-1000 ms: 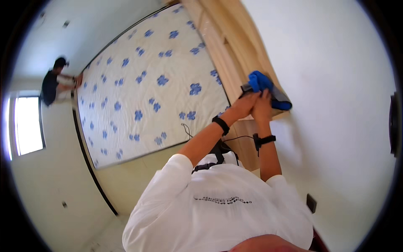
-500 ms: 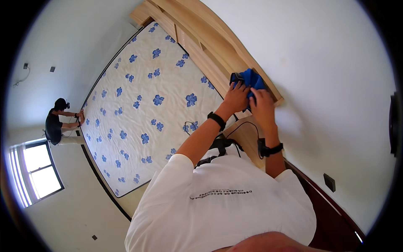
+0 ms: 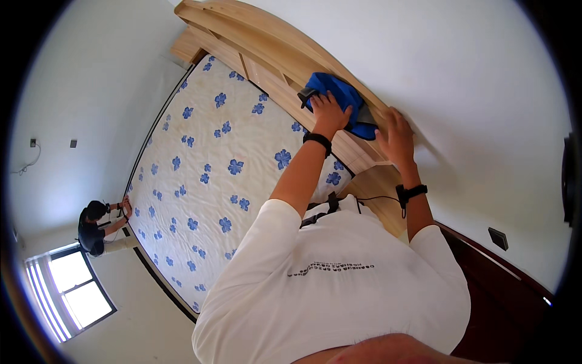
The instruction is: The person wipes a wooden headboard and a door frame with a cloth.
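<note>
A blue cloth (image 3: 341,91) with dark trim and a grey patch lies bunched on the shelf of the wooden headboard (image 3: 267,45). Flat on its near side rests my left hand (image 3: 330,114), fingers spread. My right hand (image 3: 397,138) is at the headboard's right end, fingers stretched out over the rim, close beside the cloth but apart from most of it. What lies beneath the cloth is hidden. Black bands circle both my wrists, and a thin cable runs from the right one.
A mattress (image 3: 212,151) with blue flowers stretches away left of me. At its far side a person (image 3: 97,224) in dark clothes has both hands at the mattress edge. A wooden bedside surface (image 3: 382,188) is below my right arm. The white wall (image 3: 473,121) rises at right.
My hands have moved apart: the left stays on the cloth, while the right has left it for the headboard's end. The cloth looks more spread out. My view has turned slightly.
</note>
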The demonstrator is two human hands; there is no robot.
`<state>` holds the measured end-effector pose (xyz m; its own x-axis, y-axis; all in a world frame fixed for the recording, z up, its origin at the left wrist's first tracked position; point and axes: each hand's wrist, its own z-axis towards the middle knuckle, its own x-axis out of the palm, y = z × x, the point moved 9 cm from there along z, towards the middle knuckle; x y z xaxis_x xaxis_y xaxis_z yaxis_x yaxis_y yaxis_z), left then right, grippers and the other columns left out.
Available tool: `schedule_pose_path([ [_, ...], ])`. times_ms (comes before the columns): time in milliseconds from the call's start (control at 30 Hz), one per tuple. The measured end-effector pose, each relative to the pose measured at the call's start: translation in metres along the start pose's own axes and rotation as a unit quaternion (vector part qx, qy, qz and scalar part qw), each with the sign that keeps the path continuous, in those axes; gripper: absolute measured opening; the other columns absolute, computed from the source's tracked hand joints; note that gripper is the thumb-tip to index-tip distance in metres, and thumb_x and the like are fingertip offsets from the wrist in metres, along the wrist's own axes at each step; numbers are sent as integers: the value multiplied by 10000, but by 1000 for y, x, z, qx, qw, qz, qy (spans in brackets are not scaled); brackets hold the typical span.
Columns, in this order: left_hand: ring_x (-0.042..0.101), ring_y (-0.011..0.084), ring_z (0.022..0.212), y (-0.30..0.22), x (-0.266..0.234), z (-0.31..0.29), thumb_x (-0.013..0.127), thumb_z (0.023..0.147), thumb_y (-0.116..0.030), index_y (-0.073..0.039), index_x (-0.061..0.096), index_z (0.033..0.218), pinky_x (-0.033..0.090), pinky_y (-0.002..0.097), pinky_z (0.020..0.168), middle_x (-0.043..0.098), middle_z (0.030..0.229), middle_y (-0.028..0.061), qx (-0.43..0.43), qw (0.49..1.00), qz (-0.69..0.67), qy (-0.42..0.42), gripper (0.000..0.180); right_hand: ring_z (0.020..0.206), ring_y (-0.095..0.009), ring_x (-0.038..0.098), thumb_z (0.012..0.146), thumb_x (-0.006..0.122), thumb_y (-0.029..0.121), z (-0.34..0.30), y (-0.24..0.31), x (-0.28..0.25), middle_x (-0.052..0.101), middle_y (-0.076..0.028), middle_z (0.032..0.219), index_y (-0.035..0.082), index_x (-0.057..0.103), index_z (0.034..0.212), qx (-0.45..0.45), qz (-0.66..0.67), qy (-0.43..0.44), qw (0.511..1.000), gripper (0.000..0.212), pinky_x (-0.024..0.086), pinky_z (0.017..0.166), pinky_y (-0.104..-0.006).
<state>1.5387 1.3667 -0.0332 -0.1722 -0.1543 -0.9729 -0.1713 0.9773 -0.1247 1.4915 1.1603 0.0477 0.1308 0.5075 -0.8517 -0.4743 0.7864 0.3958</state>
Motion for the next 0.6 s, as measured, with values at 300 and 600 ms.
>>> schedule_pose_path([
  [300,159,469,1436,107,3,80,354,923,-599,32,172,1513,137,538,1166,223,1530,306,-27,992,-113,-43,883,1253,-345,454,833,669,256,11,7,32,434,-117,1419,67,593,1215,-22,-71,61,995,433,380,1041,-481],
  [600,82,422,1468,213,-13,199,337,925,-555,-10,153,1530,106,545,1171,162,1571,250,-88,983,-124,-102,835,1286,-343,430,857,643,266,19,1,61,398,-115,1464,75,604,1202,-52,-63,68,994,397,360,1033,-493],
])
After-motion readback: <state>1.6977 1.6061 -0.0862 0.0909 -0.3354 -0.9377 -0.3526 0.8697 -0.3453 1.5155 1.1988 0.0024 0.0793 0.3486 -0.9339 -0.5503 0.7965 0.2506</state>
